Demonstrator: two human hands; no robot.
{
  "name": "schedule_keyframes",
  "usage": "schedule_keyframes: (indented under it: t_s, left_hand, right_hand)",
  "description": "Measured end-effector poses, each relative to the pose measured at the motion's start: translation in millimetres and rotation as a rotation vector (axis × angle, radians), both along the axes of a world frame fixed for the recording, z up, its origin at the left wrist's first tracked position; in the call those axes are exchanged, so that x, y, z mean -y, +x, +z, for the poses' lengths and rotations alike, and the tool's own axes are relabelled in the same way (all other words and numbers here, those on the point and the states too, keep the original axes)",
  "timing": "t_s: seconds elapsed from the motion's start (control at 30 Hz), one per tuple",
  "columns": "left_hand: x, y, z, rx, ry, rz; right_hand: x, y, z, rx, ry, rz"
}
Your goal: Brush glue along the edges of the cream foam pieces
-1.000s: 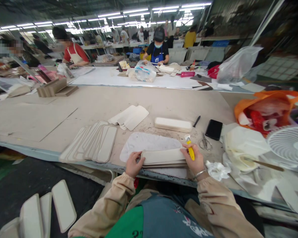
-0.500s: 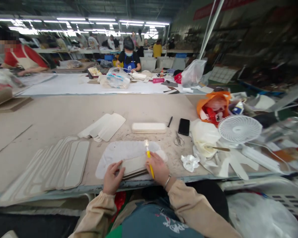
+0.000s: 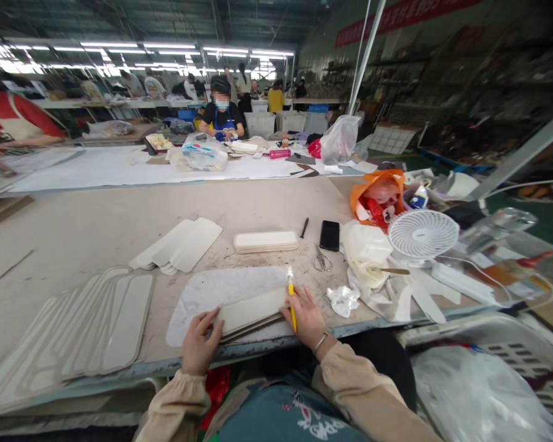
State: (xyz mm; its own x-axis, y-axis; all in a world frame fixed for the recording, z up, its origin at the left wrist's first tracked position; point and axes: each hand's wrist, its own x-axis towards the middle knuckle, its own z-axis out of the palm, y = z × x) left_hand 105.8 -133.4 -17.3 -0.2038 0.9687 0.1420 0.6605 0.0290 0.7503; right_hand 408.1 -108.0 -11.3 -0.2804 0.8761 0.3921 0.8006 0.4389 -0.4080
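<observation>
A small stack of off-white strip panels lies tilted on a white sheet at the table's front edge. My left hand grips the stack's left end between thumb and fingers. At the opposite end, my right hand has its fingertips against the panels while holding a yellow-handled brush, pale bristles pointing away from me. To the left, several rimmed panels are fanned out in overlapping rows. Plain off-white panels form a loose pile behind the sheet, beside a neat stack of narrow panels.
Right of the sheet lie crumpled white paper, scissors, a black phone and a dark pen-like tool. Farther right stand a white fan and an orange bag. Co-workers sit across the table.
My right hand has slid right to the stack's end, still holding the brush, and more of the top panel shows. The left hand keeps its grip. The whole view has shifted slightly.
</observation>
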Motion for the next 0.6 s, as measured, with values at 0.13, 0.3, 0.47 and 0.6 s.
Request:
schedule_keyframes:
  t_s: [0.13, 0.3, 0.47, 0.6]
  left_hand:
    - [-0.4, 1.0, 0.9, -0.009, 0.009, 0.007]
    - [0.5, 3.2, 2.6, -0.022, 0.025, 0.017]
    - [1.3, 4.2, 2.5, -0.045, 0.028, 0.015]
    - [1.6, 4.4, 0.6, -0.058, 0.02, 0.004]
  right_hand:
    - [-4.0, 16.7, -8.3, -0.167, 0.027, -0.174]
    - [-9.5, 16.5, -11.0, -0.293, -0.065, -0.329]
    - [-11.1, 12.5, -6.1, -0.332, -0.105, -0.336]
    - [-11.9, 10.4, -0.1, -0.417, -0.071, -0.324]
